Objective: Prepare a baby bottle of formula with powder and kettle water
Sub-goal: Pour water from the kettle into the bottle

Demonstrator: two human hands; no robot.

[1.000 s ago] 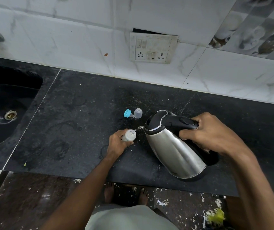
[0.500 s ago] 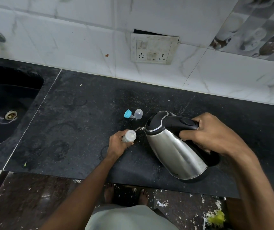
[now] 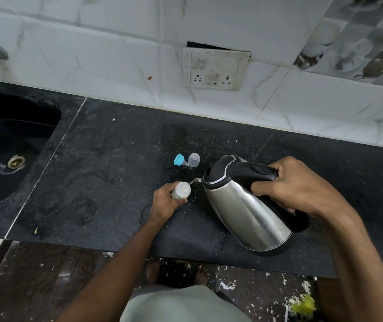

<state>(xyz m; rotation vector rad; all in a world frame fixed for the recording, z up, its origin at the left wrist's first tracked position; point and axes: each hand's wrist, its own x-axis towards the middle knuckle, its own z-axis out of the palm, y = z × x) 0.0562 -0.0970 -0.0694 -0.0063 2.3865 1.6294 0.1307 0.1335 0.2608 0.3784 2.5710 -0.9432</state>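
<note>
Beside the left hand (image 3: 165, 203), which grips the bottle (image 3: 181, 190) on the counter (image 3: 107, 173), the right hand (image 3: 294, 189) clasps the tilted kettle (image 3: 243, 205), pouring water. Next, probably: level the kettle before overflow.

Person seen from a head-worn camera. Left hand (image 3: 165, 203) and right hand (image 3: 294, 189) are bare, without rings, watch or gloves visible; both forearms are bare, with no sleeves in view. A pale grey-green cloth garment (image 3: 181, 305) covers the lower body at the bottom edge. Two bare feet (image 3: 153, 270) show beneath it, without footwear.
</note>
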